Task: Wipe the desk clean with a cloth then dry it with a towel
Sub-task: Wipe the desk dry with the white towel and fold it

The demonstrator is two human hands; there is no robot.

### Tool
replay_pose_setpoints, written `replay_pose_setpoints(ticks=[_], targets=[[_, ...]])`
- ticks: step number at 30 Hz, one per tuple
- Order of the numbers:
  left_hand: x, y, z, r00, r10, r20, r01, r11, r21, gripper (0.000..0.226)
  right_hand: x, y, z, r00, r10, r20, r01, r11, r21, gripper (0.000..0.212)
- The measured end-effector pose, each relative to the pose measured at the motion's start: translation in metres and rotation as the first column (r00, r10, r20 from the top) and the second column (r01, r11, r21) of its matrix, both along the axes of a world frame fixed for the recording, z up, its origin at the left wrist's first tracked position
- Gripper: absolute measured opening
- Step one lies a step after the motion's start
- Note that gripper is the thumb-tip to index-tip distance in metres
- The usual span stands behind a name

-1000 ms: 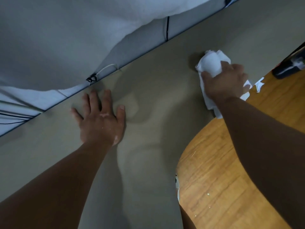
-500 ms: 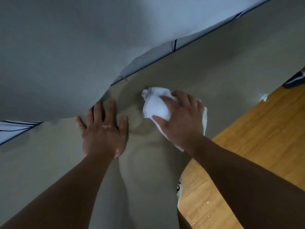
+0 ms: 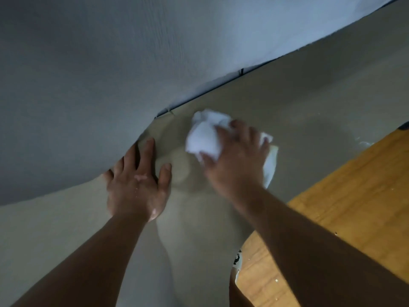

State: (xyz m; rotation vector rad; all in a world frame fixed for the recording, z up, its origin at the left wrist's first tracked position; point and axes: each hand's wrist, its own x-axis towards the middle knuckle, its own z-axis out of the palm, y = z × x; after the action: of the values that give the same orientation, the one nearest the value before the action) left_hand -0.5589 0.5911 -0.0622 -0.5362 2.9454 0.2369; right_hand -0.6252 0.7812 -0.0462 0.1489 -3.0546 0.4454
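Cloth, white and crumpled, lies on the beige tabletop close to its far edge, bunched under the right hand, whose curled fingers grip it. Just beside it the left hand rests flat, fingers straight and spread, holding nothing, its fingertips meeting the grey fabric along that far edge. Wooden floor shows beyond the right edge.

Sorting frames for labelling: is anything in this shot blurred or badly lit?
Head view: the right hand and the cloth it holds are smeared by motion blur; the left hand, flat on the desk, is sharper. The light is dim overall, with a faint shine near the desk's right edge.
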Motion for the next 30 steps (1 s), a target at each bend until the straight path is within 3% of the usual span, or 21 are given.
replay_pose_setpoints(ticks=[4, 9, 15, 21, 25, 28, 30], targets=[[0.003, -0.004, -0.005, 0.999, -0.019, -0.043, 0.019, 1.0, -0.009, 0.078, 0.011, -0.037, -0.008, 0.924, 0.38, -0.051, -0.381, 0.924, -0.014, 0.054], [0.003, -0.002, -0.007, 0.994, -0.004, -0.111, 0.003, 1.0, -0.015, 0.074, -0.031, -0.031, -0.01, 0.85, 0.526, 0.016, -0.526, 0.851, -0.01, 0.058], [-0.02, 0.017, -0.001, 0.971, -0.01, -0.237, -0.001, 0.999, -0.045, 0.056, -0.087, 0.006, -0.007, 0.929, 0.37, 0.012, -0.37, 0.929, 0.0, 0.06], [-0.067, 0.07, -0.005, 0.915, -0.223, -0.335, 0.232, 0.973, -0.015, 0.052, -0.149, 0.087, -0.008, 0.986, 0.167, -0.027, -0.167, 0.986, 0.007, 0.073], [-0.097, 0.089, -0.009, 0.929, -0.292, -0.225, 0.285, 0.956, -0.065, 0.063, -0.2, 0.142, -0.004, 1.0, -0.008, 0.01, 0.008, 1.0, 0.007, 0.077], [-0.104, 0.095, -0.014, 0.964, -0.255, -0.075, 0.25, 0.965, -0.073, 0.077, -0.227, 0.167, -0.003, 0.988, -0.14, 0.058, 0.142, 0.99, -0.022, 0.077], [-0.105, 0.096, -0.018, 0.97, -0.238, -0.055, 0.233, 0.969, -0.076, 0.08, -0.234, 0.168, -0.004, 0.98, -0.186, 0.07, 0.189, 0.981, -0.041, 0.075]])
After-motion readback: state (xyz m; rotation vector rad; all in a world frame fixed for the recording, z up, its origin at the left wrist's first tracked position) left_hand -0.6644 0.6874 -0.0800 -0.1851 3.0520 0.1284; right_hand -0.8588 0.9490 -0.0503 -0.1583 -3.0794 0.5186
